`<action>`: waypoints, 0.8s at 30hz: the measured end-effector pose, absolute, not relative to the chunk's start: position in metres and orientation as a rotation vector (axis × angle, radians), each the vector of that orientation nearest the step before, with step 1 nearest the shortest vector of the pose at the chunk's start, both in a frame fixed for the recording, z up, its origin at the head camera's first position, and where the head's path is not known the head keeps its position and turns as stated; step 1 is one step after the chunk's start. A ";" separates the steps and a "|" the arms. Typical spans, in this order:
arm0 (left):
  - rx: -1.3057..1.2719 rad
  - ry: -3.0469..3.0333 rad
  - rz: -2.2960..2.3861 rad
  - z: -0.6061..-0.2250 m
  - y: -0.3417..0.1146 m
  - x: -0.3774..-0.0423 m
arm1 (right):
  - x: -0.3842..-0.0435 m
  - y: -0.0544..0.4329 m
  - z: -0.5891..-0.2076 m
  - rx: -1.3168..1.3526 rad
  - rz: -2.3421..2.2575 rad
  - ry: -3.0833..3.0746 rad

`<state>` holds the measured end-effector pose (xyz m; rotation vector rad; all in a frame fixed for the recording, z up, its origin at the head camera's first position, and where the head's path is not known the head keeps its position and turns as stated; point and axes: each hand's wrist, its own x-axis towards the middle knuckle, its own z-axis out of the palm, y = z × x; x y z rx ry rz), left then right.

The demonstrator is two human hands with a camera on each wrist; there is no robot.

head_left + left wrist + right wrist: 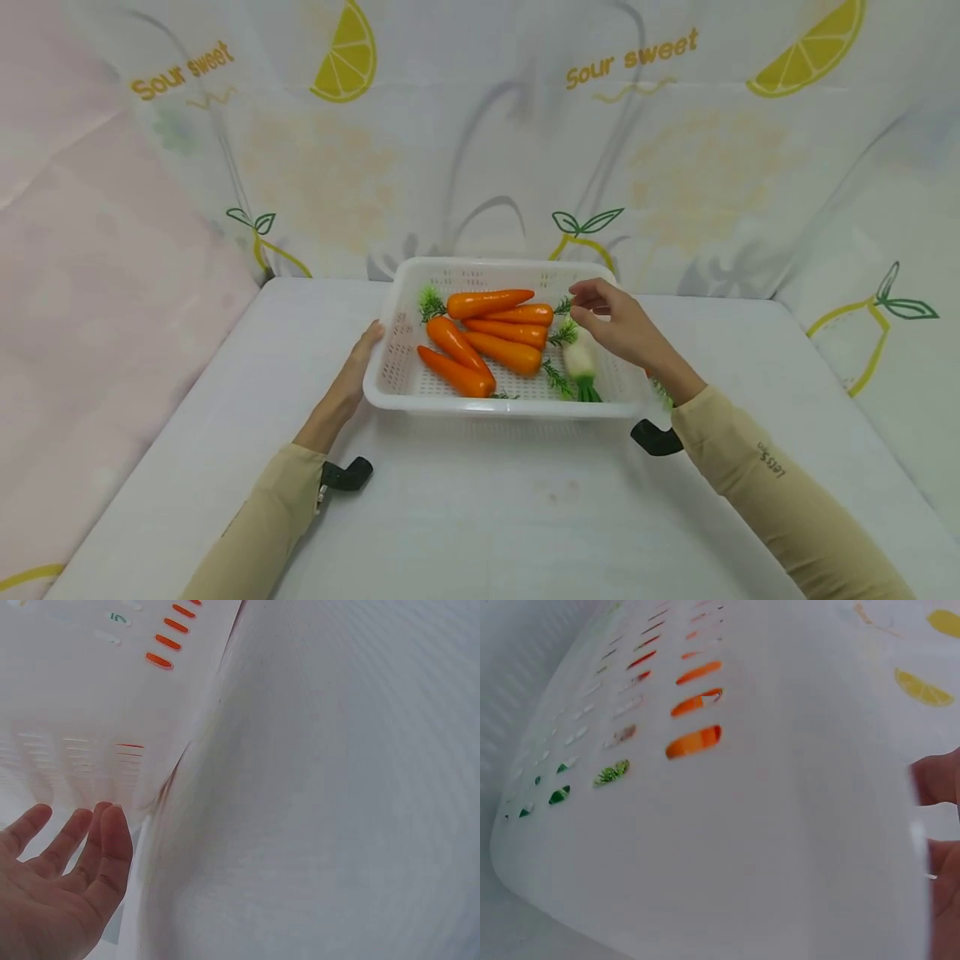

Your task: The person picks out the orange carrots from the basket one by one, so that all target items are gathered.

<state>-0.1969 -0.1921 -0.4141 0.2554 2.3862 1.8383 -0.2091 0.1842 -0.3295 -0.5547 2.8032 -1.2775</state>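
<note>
A white plastic basket (495, 407) with slotted walls holds several orange carrots (510, 354) with green tops and a white radish (579, 360) with green stems. My left hand (352, 375) is at the basket's left side. In the left wrist view its extended fingers (115, 847) point up at the slotted wall; whether they touch it is unclear. Above the basket's right part hovers my right hand (617, 321), fingers loosely bent, with nothing visible in its grasp. Only part of that hand shows beyond the basket wall (780, 847) in the right wrist view.
The basket stands on a white-covered table (495, 517), close to a lemon-printed cloth (465, 150) at the back. Partly hidden by my right wrist, a bit of green leaf (662, 392) shows just outside the basket's right side. Black wrist mounts (348, 475) stick out from both sleeves.
</note>
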 end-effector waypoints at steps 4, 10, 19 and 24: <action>0.259 2.397 1.835 -0.416 -0.192 -0.197 | -0.207 0.178 -0.333 -0.581 -1.257 2.794; 0.265 2.395 1.848 -0.416 -0.192 -0.197 | -0.203 0.164 -0.333 -0.641 -1.245 2.753; 0.275 2.380 1.859 -0.413 -0.194 -0.196 | -0.198 0.143 -0.336 -0.673 -1.185 2.710; 0.270 2.357 1.868 -0.413 -0.194 -0.195 | -0.197 0.135 -0.339 -0.715 -1.109 2.706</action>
